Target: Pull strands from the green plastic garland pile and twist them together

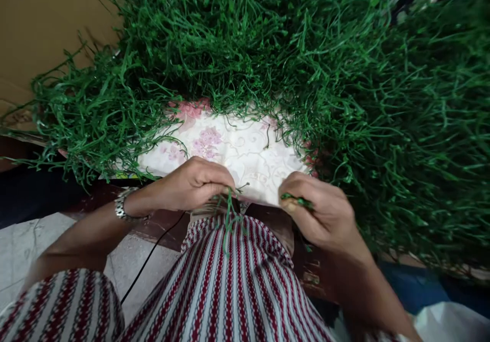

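My left hand [202, 184], with a metal watch at the wrist, pinches a small bunch of thin green plant-like stems [228, 214] that dangle over my striped clothing. Closed in a fist, my right hand [321, 209] grips more green stems [296, 200], only a short piece of which shows between thumb and fingers. Both hands are near the front edge of a white flowered cloth [245, 150], apart from each other. A large heap of the same kind of green stems [245, 46] lies beyond them and spreads to both sides.
Brown cardboard [49, 35] stands at the far left. A black cable [151, 255] runs down over pale floor tiles [42, 240]. At the lower right lies something white, like a plastic bag [451, 321], beside blue material [413, 286].
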